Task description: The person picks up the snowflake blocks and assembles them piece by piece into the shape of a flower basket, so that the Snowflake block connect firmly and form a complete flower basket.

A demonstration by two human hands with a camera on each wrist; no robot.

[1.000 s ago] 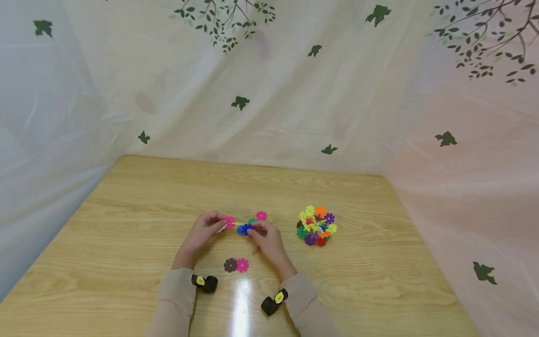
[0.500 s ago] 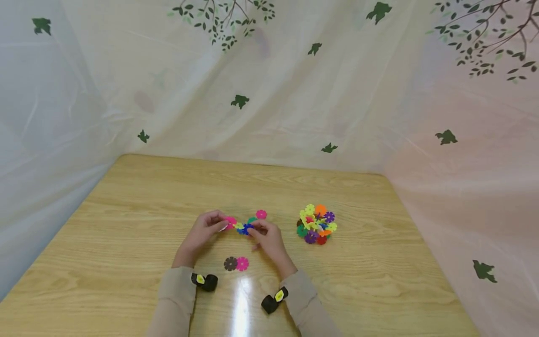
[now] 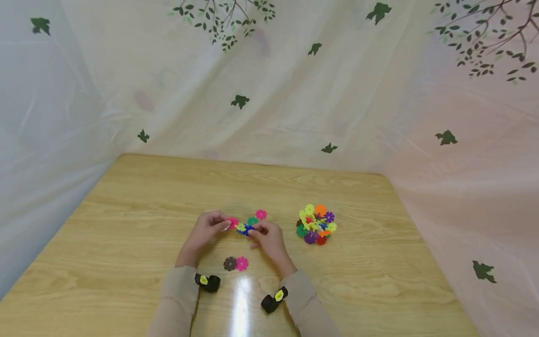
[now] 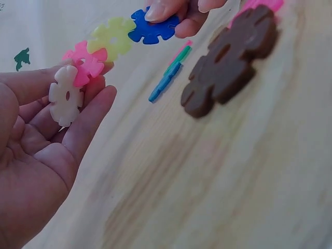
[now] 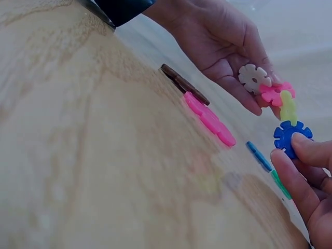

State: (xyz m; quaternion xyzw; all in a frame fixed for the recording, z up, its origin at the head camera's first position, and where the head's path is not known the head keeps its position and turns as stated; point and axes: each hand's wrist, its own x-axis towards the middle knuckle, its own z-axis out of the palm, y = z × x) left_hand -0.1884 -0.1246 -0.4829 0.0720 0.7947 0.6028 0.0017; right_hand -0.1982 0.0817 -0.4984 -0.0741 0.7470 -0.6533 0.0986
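Observation:
Between the two hands hangs a chain of notched discs: white (image 4: 66, 96), pink (image 4: 89, 63), yellow (image 4: 112, 38) and dark blue (image 4: 151, 30). My left hand (image 3: 207, 231) pinches the pink disc (image 5: 276, 94) at its end of the chain, with the white disc (image 5: 253, 79) over the palm side. The thumb and fingers of my right hand (image 3: 271, 240) grip the dark blue disc (image 5: 290, 138). The yellow disc (image 5: 288, 108) joins pink to blue. Some fingertips behind the discs are hidden.
A joined brown disc (image 3: 229, 264) and pink disc (image 3: 242, 264) lie nearer the person. Just beyond the hands are a green disc (image 3: 252, 221) and a pink disc (image 3: 261, 214). A multicoloured disc cluster (image 3: 316, 224) stands to the right on the wooden table (image 3: 379, 262).
My left hand has shifted slightly right, toward the right hand. The yellow disc, edge-on a second ago, now shows more of its face. Both hands keep their hold.

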